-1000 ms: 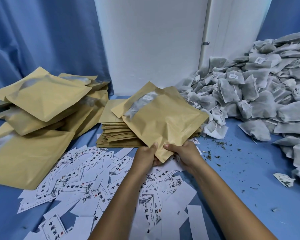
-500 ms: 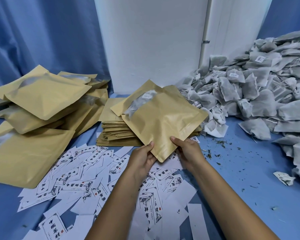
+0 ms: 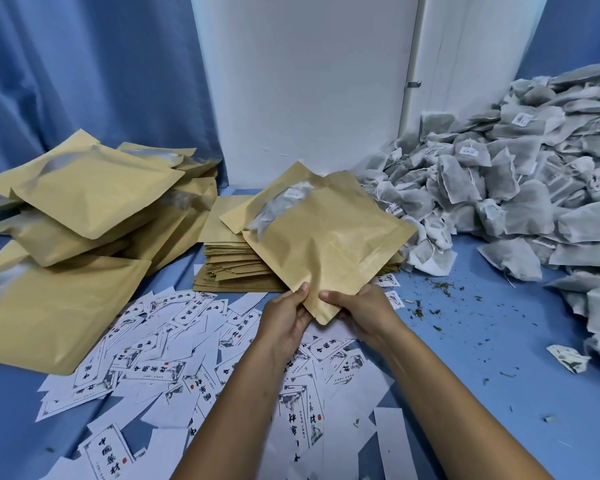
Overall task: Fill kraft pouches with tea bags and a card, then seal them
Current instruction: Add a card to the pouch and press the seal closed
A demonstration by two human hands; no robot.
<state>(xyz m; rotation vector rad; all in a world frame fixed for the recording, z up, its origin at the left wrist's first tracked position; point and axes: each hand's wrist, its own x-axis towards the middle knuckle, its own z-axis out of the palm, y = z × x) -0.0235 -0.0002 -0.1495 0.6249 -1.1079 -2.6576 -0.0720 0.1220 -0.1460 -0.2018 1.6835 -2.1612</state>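
Note:
I hold a filled kraft pouch [image 3: 329, 237] tilted up over the table's middle. Grey tea bags show through its clear window at the upper left. My left hand [image 3: 286, 315] and my right hand [image 3: 361, 308] pinch the pouch's near corner between thumbs and fingers, close together. White printed cards [image 3: 160, 365] lie scattered under and around my forearms. A big heap of grey tea bags [image 3: 520, 188] fills the right side.
A flat stack of empty kraft pouches [image 3: 229, 268] sits just behind the held one. Filled pouches [image 3: 84, 202] are piled at the left. Loose tea crumbs [image 3: 426, 303] dot the blue table on the right. A white wall and blue curtains stand behind.
My thumbs slid apart along the pouch's near edges half a second ago, then came back together at the corner. The pouch stays in nearly the same place.

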